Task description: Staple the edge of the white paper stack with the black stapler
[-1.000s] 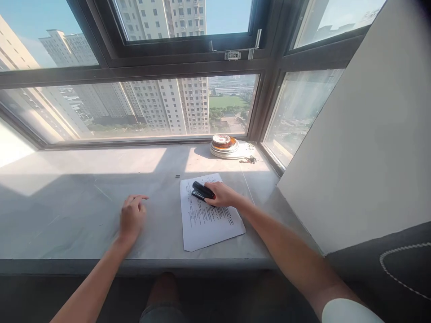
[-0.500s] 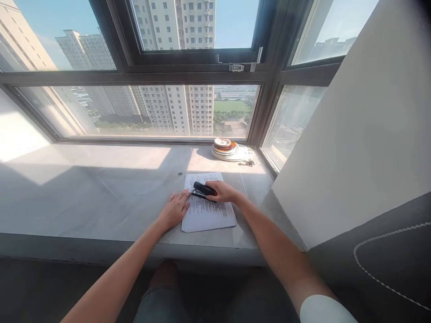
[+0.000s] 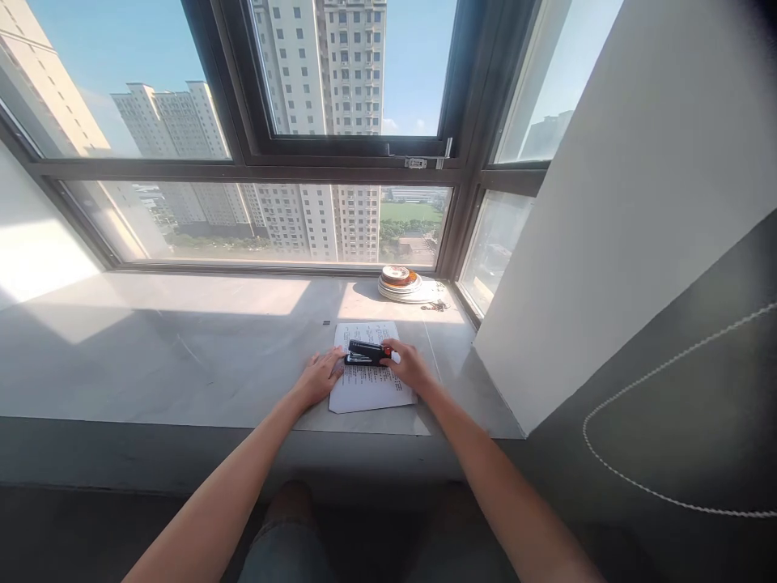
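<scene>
Printed sheets of paper point(image 3: 371, 395) lie on the window sill in front of me. Across their upper part rests a black stapler point(image 3: 366, 352), its front end pointing left at the paper's left edge. My right hand point(image 3: 408, 364) grips the stapler's rear end, near a small red patch. Flat at the left edge of the paper is my left hand point(image 3: 319, 376), fingers stretched out, with fingertips close to the stapler's front. A small strip of staples point(image 3: 326, 322) appears to lie on the sill beyond the left hand.
A stack of plates point(image 3: 401, 285) stands by the window at the back right, with a small dark tangled item point(image 3: 435, 306) beside it. The sill point(image 3: 151, 372) stretches left. A white wall point(image 3: 595, 243) slants up on the right, where a beaded cord point(image 3: 588, 421) hangs.
My right hand has shifted back to the stapler's rear end, leaving more of its top showing. The stapler lies more level across the paper. The whole view has tilted slightly.
</scene>
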Motion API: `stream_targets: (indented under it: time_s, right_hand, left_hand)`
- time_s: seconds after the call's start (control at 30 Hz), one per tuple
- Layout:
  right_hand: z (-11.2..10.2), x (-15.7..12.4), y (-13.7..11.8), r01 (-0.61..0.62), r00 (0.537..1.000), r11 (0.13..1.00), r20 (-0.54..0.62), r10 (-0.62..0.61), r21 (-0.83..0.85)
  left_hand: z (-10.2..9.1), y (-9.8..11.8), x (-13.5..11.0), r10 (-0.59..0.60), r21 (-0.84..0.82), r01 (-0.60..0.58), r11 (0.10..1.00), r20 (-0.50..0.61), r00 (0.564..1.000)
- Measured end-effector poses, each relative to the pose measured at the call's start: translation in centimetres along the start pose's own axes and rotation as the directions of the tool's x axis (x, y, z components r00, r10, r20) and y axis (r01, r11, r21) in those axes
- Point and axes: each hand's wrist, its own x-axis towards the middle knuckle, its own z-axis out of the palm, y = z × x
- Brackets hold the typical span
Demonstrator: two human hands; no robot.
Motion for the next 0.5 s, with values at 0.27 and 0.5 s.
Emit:
stream_targets:
  time_s: [0.27,0.5]
  right_hand:
    - [0.3,-1.0,-1.2,-0.130,0.980,0.991,-0.150,0.132,0.022]
    - [0.1,-0.7,-1.4,-0.130,0.973,0.990,-0.183,0.139,0.058]
  left_hand:
    - [-0.1,-0.1,0.2,-0.009,-0.057,0.005,0.998,-0.067,0.998]
    - [-0.2,-0.3,0.6,-0.036,-0.142,0.021,0.990,-0.105,0.994]
